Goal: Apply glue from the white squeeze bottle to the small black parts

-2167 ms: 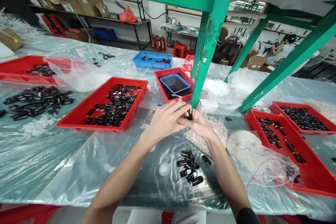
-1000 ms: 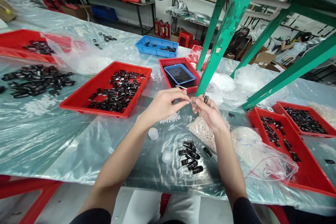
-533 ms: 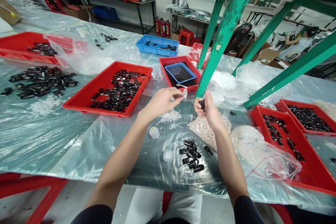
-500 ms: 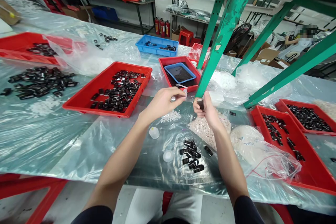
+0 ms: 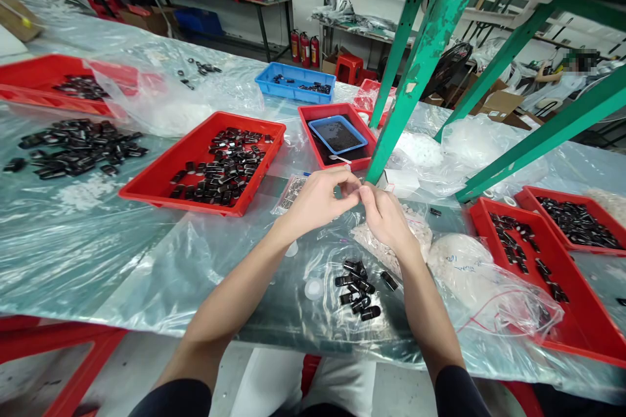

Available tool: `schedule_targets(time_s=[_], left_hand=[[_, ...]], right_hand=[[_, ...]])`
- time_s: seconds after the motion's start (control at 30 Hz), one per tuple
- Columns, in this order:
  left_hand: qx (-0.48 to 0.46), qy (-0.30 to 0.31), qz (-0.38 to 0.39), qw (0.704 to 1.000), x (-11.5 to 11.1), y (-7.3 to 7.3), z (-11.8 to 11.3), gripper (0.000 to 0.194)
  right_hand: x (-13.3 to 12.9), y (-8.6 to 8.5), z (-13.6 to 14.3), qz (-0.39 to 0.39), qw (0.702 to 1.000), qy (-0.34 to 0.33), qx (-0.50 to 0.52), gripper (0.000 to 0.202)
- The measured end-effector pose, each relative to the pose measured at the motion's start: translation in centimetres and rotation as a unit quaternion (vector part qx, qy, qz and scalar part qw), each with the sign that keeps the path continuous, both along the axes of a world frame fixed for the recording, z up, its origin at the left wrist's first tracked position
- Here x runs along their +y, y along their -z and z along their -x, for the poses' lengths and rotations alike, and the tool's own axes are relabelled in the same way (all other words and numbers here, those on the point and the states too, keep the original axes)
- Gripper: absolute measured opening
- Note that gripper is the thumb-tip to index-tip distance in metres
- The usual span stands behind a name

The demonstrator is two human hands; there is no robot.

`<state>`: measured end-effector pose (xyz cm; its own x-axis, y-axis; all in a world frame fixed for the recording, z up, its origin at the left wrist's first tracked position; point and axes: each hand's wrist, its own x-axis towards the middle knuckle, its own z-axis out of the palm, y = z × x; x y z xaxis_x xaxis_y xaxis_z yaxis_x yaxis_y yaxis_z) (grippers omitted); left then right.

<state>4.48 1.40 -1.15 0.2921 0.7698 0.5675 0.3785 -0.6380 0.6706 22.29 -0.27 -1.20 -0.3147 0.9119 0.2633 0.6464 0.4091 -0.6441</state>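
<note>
The fingertips of both hands meet above the table. My left hand [image 5: 328, 197] is closed in a pinch; the small translucent piece it held half a second ago is now hidden by the fingers. My right hand [image 5: 389, 220] is closed too, and its fingers cover the small dark piece seen in it earlier. Below them lies a loose pile of small black plastic parts [image 5: 359, 288], with one black part [image 5: 389, 281] apart to the right. A round translucent cap [image 5: 313, 289] lies left of the pile. Another pale cap [image 5: 292, 249] is partly behind my left forearm.
A bag of beige pieces [image 5: 374, 241] and a bulging clear bag [image 5: 460, 260] lie by my right arm. Red trays [image 5: 161, 199] of black parts stand on both sides. A green metal post [image 5: 391, 124] rises just beyond my hands. A small bag [image 5: 292, 194] lies left.
My left hand has moved right, bringing its fingertips against those of my right hand. The right hand has turned, and the dark piece in it no longer shows.
</note>
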Motion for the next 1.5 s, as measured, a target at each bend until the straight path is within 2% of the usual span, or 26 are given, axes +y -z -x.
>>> schedule_targets(time_s=[0.07,0.17,0.23,0.33,0.43,0.53,0.63,0.7,0.77,0.83,0.87,0.93,1.0,1.03,1.07,1.2,1.27,1.33,1.4,1.43,1.47,1.5], left_hand=[[-0.003,-0.005,0.0,1.0,-0.1,0.0,-0.1,0.006],[-0.02,0.013,-0.039,0.999,-0.3,-0.1,-0.3,0.01],[-0.017,0.02,-0.079,0.997,-0.4,-0.1,-0.3,0.013],[0.036,0.016,-0.127,0.991,-0.5,0.1,-0.4,0.035],[0.104,0.005,-0.167,0.98,-0.4,0.6,-0.6,0.051],[0.142,-0.024,-0.197,0.97,-0.4,0.9,-0.8,0.048],[0.127,-0.043,-0.2,0.971,-0.4,0.4,-0.3,0.041],[0.077,-0.051,-0.186,0.978,0.0,-0.1,0.6,0.04],[-0.02,-0.08,-0.154,0.985,1.2,-0.3,2.2,0.042],[-0.177,-0.144,-0.101,0.968,3.1,0.2,4.3,0.05],[-0.274,-0.181,-0.067,0.942,4.3,0.6,5.5,0.054],[-0.454,-0.231,0.023,0.86,6.4,1.7,8.0,0.056],[-0.556,-0.221,0.13,0.79,7.8,2.7,10.0,0.056],[-0.577,-0.2,0.17,0.773,8.1,3.0,10.7,0.057],[-0.583,-0.175,0.194,0.769,8.3,3.3,11.2,0.057],[-0.581,-0.106,0.187,0.785,8.1,3.0,11.8,0.058],[-0.582,-0.097,0.171,0.789,7.9,2.6,12.3,0.055],[-0.565,-0.09,0.154,0.805,7.4,2.0,12.8,0.048],[-0.546,-0.075,0.145,0.822,6.8,1.0,13.0,0.038],[-0.548,-0.068,0.144,0.821,6.4,0.3,12.9,0.033],[-0.569,-0.066,0.151,0.806,5.9,-0.6,12.7,0.028],[-0.607,-0.072,0.171,0.773,5.4,-1.5,12.3,0.027]], right_hand=[[0.0,0.2,0.0,-0.001,1.0,0.009,0.004,0.058],[0.5,0.9,0.1,0.051,0.989,0.003,0.139,0.066],[0.9,1.2,0.2,0.126,0.957,-0.016,0.261,0.072],[1.2,0.9,0.5,0.21,0.906,-0.054,0.363,0.078],[1.0,0.1,1.0,0.234,0.891,-0.07,0.382,0.08],[0.8,-0.2,1.4,0.234,0.891,-0.067,0.383,0.08],[0.8,0.1,1.4,0.222,0.89,-0.078,0.389,0.075],[1.0,0.3,1.1,0.203,0.895,-0.083,0.388,0.073],[1.2,0.3,0.7,0.183,0.902,-0.078,0.382,0.073],[1.4,0.3,0.4,0.176,0.908,-0.075,0.374,0.071],[1.4,0.3,0.2,0.176,0.91,-0.078,0.368,0.071],[1.5,0.4,0.0,0.175,0.913,-0.084,0.358,0.07],[1.6,0.6,0.0,0.171,0.917,-0.09,0.35,0.069],[1.5,0.7,0.2,0.168,0.918,-0.093,0.347,0.067],[1.4,0.8,0.3,0.161,0.921,-0.095,0.343,0.065],[0.2,0.5,0.7,0.086,0.951,-0.083,0.284,0.046],[-0.9,0.1,0.3,0.052,0.968,-0.082,0.231,0.04],[-2.1,0.2,-0.4,0.05,0.981,-0.087,0.168,0.038],[-3.4,1.0,-1.3,0.075,0.991,-0.088,0.075,0.033],[-4.1,1.7,-1.8,0.092,0.992,-0.085,0.015,0.029],[-4.8,2.6,-2.2,0.11,0.989,-0.081,-0.047,0.023],[-5.6,3.5,-2.6,0.127,0.984,-0.072,-0.106,0.017]])
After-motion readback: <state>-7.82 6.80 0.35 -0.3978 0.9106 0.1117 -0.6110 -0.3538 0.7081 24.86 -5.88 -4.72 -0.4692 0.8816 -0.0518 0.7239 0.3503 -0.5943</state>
